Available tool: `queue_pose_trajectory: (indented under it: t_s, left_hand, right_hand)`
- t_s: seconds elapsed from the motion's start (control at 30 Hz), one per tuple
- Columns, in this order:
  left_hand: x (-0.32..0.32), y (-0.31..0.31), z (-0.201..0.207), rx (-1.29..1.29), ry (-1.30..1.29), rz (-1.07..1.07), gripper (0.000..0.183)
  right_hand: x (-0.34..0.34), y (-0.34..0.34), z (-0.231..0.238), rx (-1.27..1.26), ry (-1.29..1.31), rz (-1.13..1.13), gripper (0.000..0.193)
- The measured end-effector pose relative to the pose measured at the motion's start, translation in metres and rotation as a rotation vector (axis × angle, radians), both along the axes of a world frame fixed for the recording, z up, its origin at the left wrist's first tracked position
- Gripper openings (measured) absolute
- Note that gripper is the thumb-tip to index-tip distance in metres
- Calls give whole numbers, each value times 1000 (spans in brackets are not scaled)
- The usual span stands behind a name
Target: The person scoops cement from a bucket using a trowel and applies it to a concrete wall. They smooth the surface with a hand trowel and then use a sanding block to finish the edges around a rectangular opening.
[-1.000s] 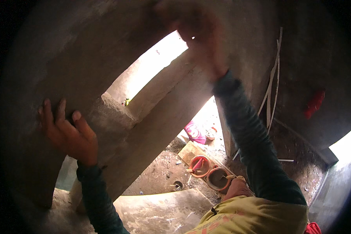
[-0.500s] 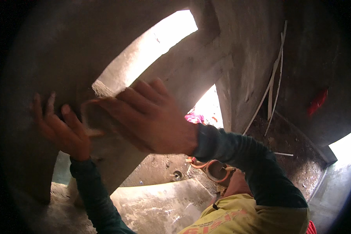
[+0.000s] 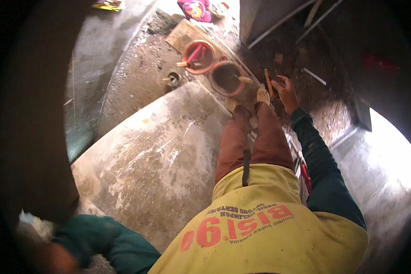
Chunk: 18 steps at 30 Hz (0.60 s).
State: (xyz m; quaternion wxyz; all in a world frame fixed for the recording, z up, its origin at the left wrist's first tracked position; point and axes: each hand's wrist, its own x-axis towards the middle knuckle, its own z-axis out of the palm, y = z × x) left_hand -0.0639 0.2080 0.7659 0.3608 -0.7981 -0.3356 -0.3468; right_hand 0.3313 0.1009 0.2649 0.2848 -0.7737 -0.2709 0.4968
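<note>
My right hand (image 3: 286,93) is stretched forward past my right foot. Its thumb and fingers close on a thin orange-brown strip (image 3: 268,83), seen almost edge-on, whose exact kind I cannot make out. Left of it stand two round orange-rimmed tubs. The nearer tub (image 3: 227,78) holds dark contents and a tool with a pale handle (image 3: 245,80). In the farther tub (image 3: 199,57) lies a red tool (image 3: 196,54). My left hand (image 3: 59,259) hangs at the lower left, smeared by motion and dark, so its fingers do not show.
A pale, stained slab (image 3: 155,155) lies left of my legs. My perforated shoes (image 3: 262,96) stand close to the nearer tub. A board (image 3: 182,36), a purple-pink bag (image 3: 195,9) and pale strips (image 3: 315,76) lie farther out. A dark wall (image 3: 32,114) rises at left.
My view has swung down from the wall opening to the floor and my legs. Both hands have parted: the right reaches down near the tubs, the left has dropped to the lower left.
</note>
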Motion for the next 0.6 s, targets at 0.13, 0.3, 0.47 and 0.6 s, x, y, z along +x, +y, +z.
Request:
queue_pose_trajectory:
  t_s: [0.13, 0.3, 0.47, 0.6]
  left_hand:
    - [50, -68, -138, -844, -240, -38, 29]
    - [70, -139, -400, -1861, -669, 418, 36]
    - [79, -262, -561, -2109, -432, 763, 53]
    - [102, -314, -599, -1926, -550, 813, 55]
  right_hand:
    - [-9, -39, -71, -93, 139, 35, 60]
    - [-58, -40, -170, -127, 166, 273, 62]
    - [-109, -25, -279, -253, 153, 423, 65]
    - [-153, 0, -344, -370, -9, 518, 64]
